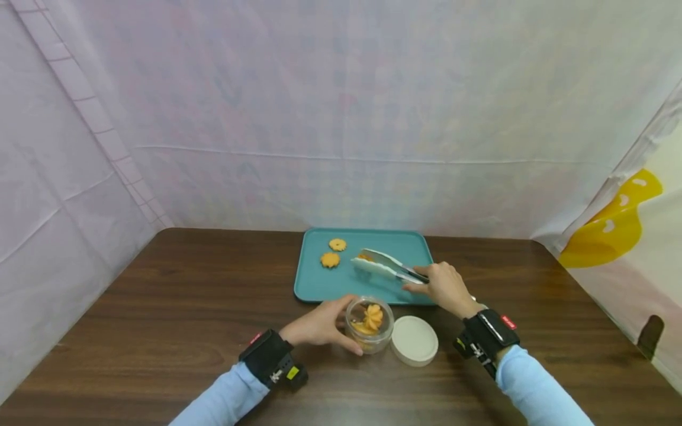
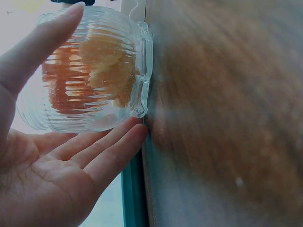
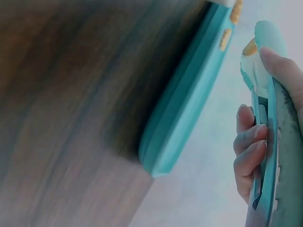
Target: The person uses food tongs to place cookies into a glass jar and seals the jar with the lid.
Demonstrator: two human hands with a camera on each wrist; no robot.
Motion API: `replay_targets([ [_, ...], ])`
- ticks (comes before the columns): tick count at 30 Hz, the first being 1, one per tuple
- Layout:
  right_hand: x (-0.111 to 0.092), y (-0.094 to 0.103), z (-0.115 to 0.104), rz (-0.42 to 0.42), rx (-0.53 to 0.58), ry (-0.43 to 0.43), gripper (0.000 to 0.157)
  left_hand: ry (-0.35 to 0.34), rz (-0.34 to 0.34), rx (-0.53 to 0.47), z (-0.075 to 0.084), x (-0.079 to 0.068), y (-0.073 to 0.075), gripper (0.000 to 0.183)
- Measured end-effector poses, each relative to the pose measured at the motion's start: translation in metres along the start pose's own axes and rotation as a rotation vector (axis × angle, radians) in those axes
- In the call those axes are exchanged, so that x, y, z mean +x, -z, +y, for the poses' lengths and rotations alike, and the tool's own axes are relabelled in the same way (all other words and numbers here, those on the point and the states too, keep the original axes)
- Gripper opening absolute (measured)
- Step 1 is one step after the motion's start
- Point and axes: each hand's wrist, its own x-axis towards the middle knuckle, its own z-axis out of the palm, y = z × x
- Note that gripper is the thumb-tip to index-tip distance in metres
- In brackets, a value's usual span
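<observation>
My left hand (image 1: 322,322) holds a clear jar (image 1: 354,343) between thumb and fingers. The jar stands upright on the table, mouth uncovered, with several golden cookies (image 1: 373,318) inside; its ribbed wall (image 2: 94,120) shows in the left wrist view. Over the blue-green tray (image 1: 319,290), my right hand (image 1: 444,287) grips a pair of tongs (image 1: 391,260), thumb on one arm and fingers on the other. A cookie (image 1: 365,257) sits between the tong tips, its edge (image 3: 250,48) showing in the right wrist view.
Two more cookies, one ring-shaped (image 1: 337,244) and one flower-shaped (image 1: 330,260), lie on the tray's left side. A round white lid (image 1: 414,341) rests on the brown wooden table (image 1: 213,284) right beside the jar. Pale cloth (image 1: 341,118) hangs behind the table.
</observation>
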Motion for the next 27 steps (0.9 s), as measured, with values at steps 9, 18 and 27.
replay_targets([
  [9,-0.019,0.023,-0.007,0.035,0.021,0.069,0.052,0.012,0.009,0.006,0.001,-0.001,0.001,0.075],
  [18,-0.039,0.040,-0.018,0.053,0.057,0.102,0.049,-0.004,0.006,0.003,-0.001,0.001,0.000,0.074],
  [27,-0.056,0.052,-0.022,0.101,0.104,0.201,0.046,0.005,0.008,0.039,-0.002,0.002,0.000,0.077],
])
